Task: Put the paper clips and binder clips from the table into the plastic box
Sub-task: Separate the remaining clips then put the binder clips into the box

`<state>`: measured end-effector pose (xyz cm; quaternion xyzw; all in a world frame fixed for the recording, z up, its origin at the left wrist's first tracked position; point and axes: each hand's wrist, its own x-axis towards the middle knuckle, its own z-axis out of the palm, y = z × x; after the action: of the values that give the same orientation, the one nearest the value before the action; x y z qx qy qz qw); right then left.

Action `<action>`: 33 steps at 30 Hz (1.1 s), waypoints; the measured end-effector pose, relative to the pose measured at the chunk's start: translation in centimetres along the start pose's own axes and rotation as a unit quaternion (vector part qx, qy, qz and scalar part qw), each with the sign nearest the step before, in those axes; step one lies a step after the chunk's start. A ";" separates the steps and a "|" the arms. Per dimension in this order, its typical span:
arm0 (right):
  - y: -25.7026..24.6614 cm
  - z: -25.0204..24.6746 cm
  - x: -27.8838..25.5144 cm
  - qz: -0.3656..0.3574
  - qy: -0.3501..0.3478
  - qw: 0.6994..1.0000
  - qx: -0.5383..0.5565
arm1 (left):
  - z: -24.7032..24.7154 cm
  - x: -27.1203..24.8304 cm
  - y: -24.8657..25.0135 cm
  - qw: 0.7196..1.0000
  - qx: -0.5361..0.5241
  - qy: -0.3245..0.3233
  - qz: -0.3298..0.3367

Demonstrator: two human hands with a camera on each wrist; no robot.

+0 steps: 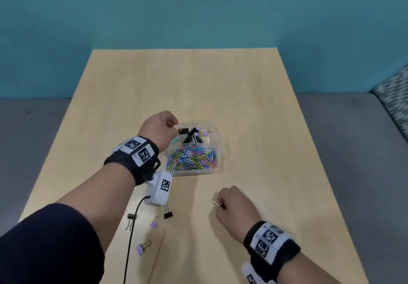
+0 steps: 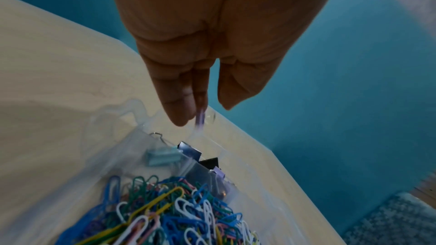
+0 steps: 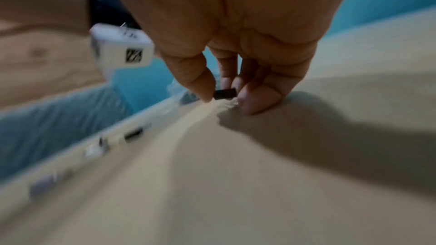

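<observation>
Plastic box (image 1: 217,169): mid-table, two compartments, paper clips (image 1: 191,159) near, binder clips (image 1: 191,135) far, sorted by kind.

My left hand (image 1: 159,127): above the far compartment, pinching a purple clip (image 2: 200,118), probably to drop it.

My right hand (image 1: 231,203): low over the table, closed around a black clip (image 3: 224,93).

Four binder clips (image 1: 154,222) lie loose near me.

The light wooden counter (image 1: 254,111) is seen from above by the head camera, facing forward and down. Each wrist camera is aimed closely along its fingers; the clear plastic box (image 2: 238,189) is shared by the left wrist and head views.
</observation>
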<state>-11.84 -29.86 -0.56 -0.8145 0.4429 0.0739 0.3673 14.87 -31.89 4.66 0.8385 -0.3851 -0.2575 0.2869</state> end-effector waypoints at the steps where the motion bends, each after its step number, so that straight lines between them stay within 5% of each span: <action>1: 0.2 -0.3 0.1 0.049 -0.007 0.989 0.139 | -0.4 -0.3 -0.4 1.000 0.002 0.008 0.000; 2: 0.1 -0.6 0.0 0.103 -0.024 0.942 0.319 | -0.9 -0.6 -0.9 1.000 0.001 0.020 -0.003; 3: -0.1 -1.0 -0.1 0.143 -0.055 0.858 0.491 | -1.4 -1.0 -1.7 0.999 -0.006 0.031 -0.012; 4: -0.4 -1.5 -0.2 0.159 -0.079 0.769 0.615 | -2.0 -1.5 -2.5 0.999 -0.015 0.040 -0.024; 5: -0.7 -1.9 -0.1 0.160 -0.096 0.711 0.678 | -2.7 -2.1 -3.5 0.998 -0.020 0.047 -0.039; 7: -1.4 -2.3 0.1 0.146 -0.119 0.684 0.704 | -3.7 -3.7 -5.7 0.996 -0.014 0.059 -0.068; 10: -3.1 -1.5 0.6 0.149 -0.131 0.729 0.655 | -4.5 -6.8 -8.7 0.993 0.035 0.042 -0.105; 14: -5.4 1.1 1.1 0.070 -0.100 0.941 0.317 | -4.4 -10.9 -11.1 0.978 0.139 -0.037 -0.148; 16: -6.5 2.3 1.2 -0.014 -0.092 0.988 0.123 | -4.1 -12.5 -11.7 0.969 0.177 -0.069 -0.161; 19: -8.1 3.4 1.3 -0.072 -0.100 0.992 -0.018 | -3.1 -14.2 -12.0 0.964 0.197 -0.100 -0.145; 29: -10.2 5.8 2.2 -0.167 -0.143 0.955 -0.201 | 0.0 -15.8 -12.2 0.959 0.259 -0.112 -0.032; 33: -10.3 6.3 2.1 -0.163 -0.114 0.953 -0.230 | -0.7 -16.5 -12.5 0.986 0.134 -0.069 -0.070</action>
<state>-1.32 -23.57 -0.55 -0.9243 0.2306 0.2051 0.2248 12.13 -11.88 0.18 0.8746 -0.3753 -0.2799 0.1263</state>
